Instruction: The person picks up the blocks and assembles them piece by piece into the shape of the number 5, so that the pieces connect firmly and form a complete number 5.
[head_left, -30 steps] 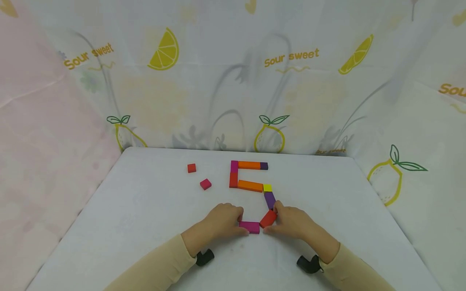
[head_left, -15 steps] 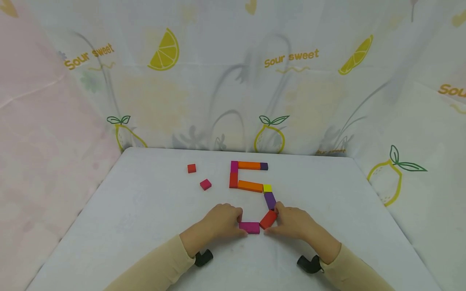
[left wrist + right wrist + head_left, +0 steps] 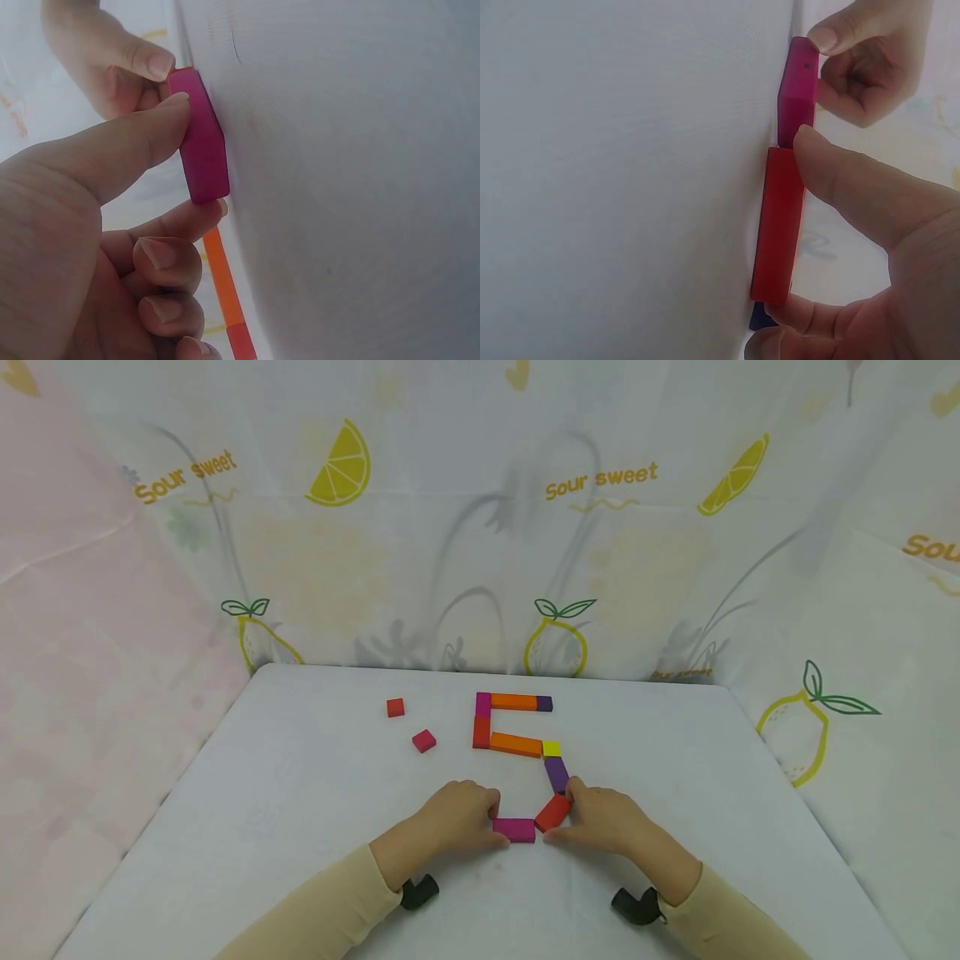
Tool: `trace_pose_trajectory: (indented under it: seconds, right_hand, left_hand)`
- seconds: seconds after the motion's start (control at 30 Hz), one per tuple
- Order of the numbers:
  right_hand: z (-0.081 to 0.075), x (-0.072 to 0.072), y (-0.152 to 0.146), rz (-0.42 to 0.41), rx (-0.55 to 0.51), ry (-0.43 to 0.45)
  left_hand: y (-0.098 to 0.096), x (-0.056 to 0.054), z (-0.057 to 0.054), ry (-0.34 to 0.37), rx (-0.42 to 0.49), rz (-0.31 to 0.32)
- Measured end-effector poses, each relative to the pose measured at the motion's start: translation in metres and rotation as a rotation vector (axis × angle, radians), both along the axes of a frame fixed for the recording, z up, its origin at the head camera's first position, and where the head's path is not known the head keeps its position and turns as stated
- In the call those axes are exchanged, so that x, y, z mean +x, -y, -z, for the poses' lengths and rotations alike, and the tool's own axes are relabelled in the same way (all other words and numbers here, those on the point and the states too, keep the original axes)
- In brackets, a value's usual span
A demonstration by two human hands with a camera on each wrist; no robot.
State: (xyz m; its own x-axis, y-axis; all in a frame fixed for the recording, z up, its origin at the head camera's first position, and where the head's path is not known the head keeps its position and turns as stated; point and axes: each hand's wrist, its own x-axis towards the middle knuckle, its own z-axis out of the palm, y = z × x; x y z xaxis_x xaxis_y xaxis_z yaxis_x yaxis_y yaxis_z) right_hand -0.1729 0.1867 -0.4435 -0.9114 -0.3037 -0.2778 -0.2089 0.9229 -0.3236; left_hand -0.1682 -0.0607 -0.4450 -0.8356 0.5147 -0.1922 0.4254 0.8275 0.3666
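Observation:
On the white table, my left hand (image 3: 459, 814) pinches a magenta block (image 3: 514, 831) between thumb and index finger. The left wrist view has the thumb along the side of that magenta block (image 3: 204, 154) and the index fingertip at its end. My right hand (image 3: 607, 818) holds a slanted red block (image 3: 553, 813), thumb near one end and fingers at the other. In the right wrist view, the ends of the red block (image 3: 778, 225) and the magenta block (image 3: 799, 94) meet. A purple block (image 3: 557, 775) adjoins the red one's far end.
A yellow cube (image 3: 551, 748) and a lower orange block (image 3: 516, 744) continue the row, then a red block (image 3: 482, 732), a magenta piece (image 3: 483, 703), an upper orange block (image 3: 513, 702) and a purple piece (image 3: 544, 703). Left lie a red cube (image 3: 395, 707) and a pinkish-red cube (image 3: 423, 741).

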Motion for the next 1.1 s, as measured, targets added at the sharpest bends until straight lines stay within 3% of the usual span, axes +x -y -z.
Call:
trace_pose_trajectory:
  seconds: [0.73, 1.1]
  right_hand:
    - [-0.0056, 0.0006, -0.0008, 0.003, 0.018, 0.0]
    - [-0.0073, 0.0013, -0.0011, -0.012, 0.009, -0.014]
  left_hand:
    - [0.0016, 0.0032, -0.0036, 0.001, -0.003, -0.007]
    - [0.0044, 0.0013, 0.0012, -0.031, 0.011, 0.021]
